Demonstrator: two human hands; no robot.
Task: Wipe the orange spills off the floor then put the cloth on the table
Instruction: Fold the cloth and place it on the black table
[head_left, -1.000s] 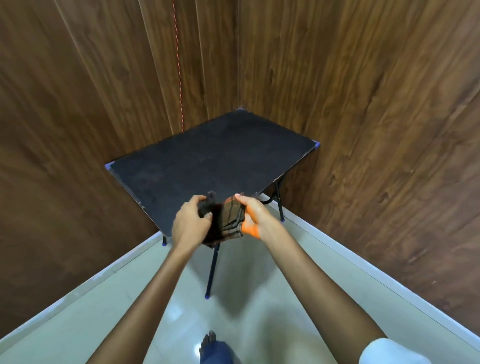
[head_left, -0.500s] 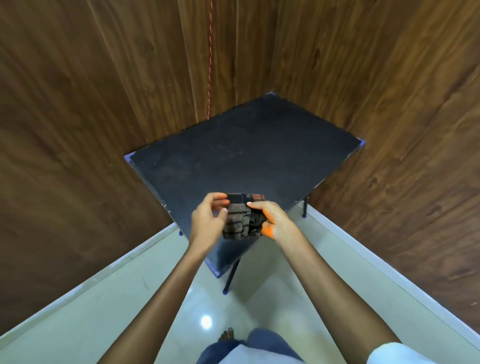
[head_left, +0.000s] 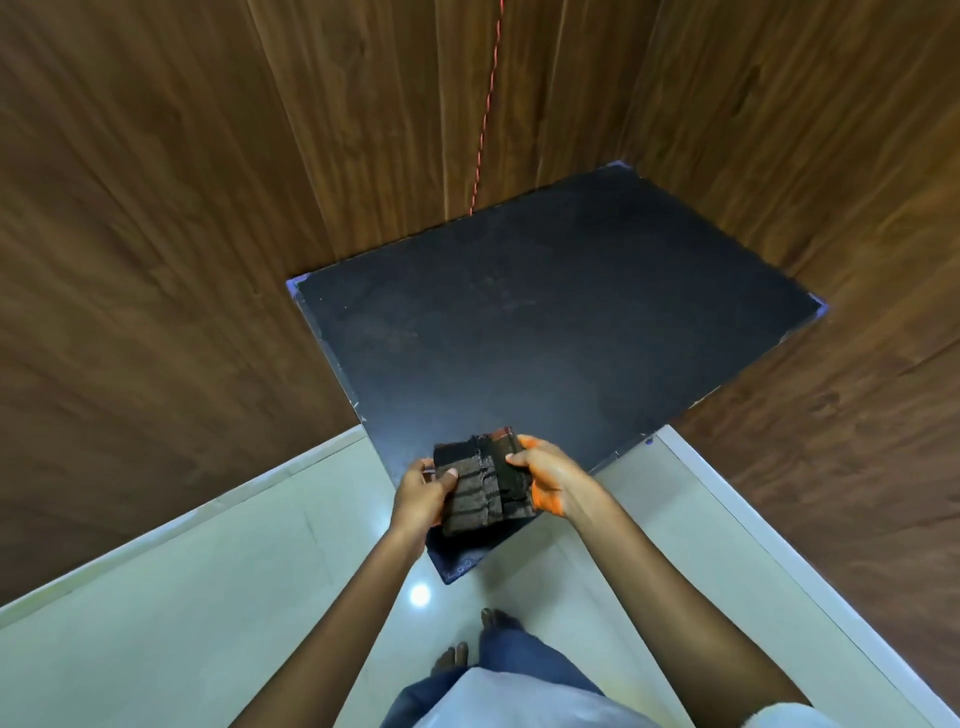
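Black table (head_left: 571, 322) against wood walls (head_left: 156, 260) | left hand (head_left: 421, 499), right hand (head_left: 550, 478) both grip folded cloth (head_left: 483, 493)

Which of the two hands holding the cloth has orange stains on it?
The right hand, smeared orange at its palm edge and fingers; the left hand, gripping the other side of the cloth, shows none.

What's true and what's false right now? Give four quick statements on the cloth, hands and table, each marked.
1. The left hand and the right hand both grip the folded cloth. True.
2. The cloth lies released on the black table. False: both hands hold it at the table's near corner.
3. The right hand has orange stains. True.
4. The table stands mid-room. False: it sits in a corner between wood-panelled walls.
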